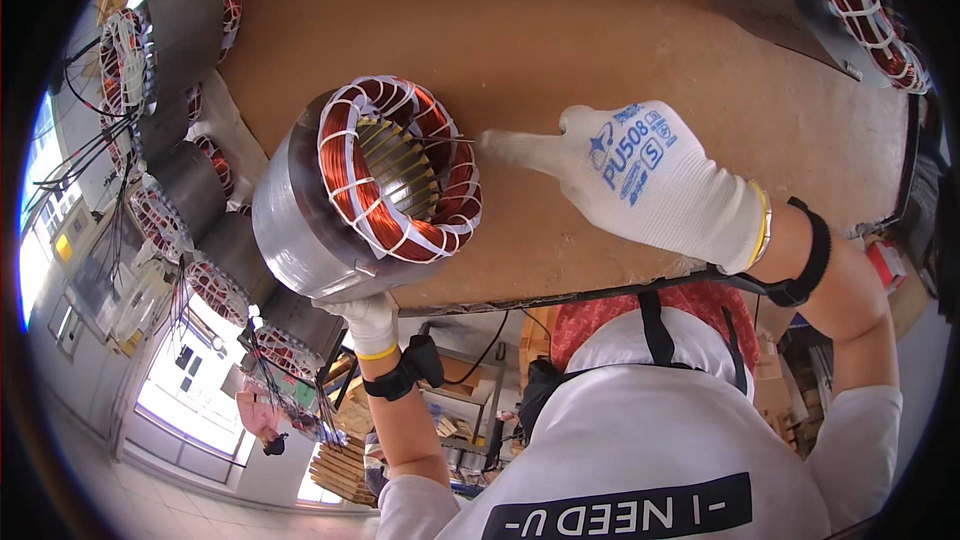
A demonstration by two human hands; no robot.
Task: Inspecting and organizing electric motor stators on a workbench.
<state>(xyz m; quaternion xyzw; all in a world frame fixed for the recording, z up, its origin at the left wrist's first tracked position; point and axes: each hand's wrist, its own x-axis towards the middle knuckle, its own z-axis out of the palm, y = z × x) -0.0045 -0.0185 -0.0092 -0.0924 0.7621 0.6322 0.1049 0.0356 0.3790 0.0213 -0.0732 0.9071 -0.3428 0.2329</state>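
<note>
A motor stator lies on its side on the brown tabletop, a smooth steel cylinder. Its near end shows a ring of copper windings, bound with white lacing, around a slotted bore. My left hand, in a white glove, holds the stator at its lower edge by the table's rim; its fingertips are partly hidden. My right hand, also gloved, is to the right of the windings. Its fingers are drawn together and stretched toward the ring, closed on a thin needle-like thing that reaches the windings.
More wound stators stand in a row at the left, with dark lead wires hanging off them. Another stator is at the far right corner of the tabletop. A person in pink is in the background, lower left.
</note>
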